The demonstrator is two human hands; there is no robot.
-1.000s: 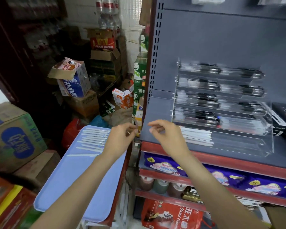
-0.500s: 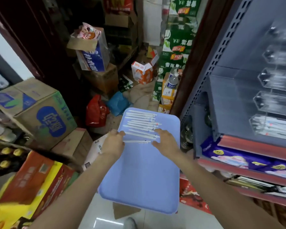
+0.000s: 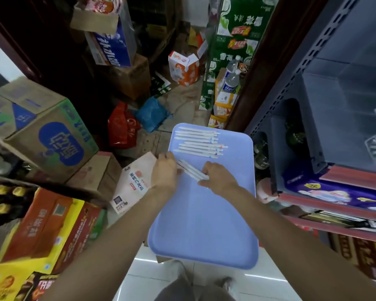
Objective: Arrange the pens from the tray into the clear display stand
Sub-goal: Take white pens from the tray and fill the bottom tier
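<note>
Cluttered stockroom; blue tray [image 3: 204,224] of white pens [image 3: 199,142], few between both hands.

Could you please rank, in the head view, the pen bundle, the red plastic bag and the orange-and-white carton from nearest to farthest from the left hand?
1. Pen bundle, in the left hand, on the tray.
2. Red plastic bag, on the floor beyond.
3. Orange-and-white carton, farther back.

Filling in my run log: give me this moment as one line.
phase: pickup | left hand and right hand: grip small pen bundle | other pens: on blue tray | display stand: barely visible
</note>
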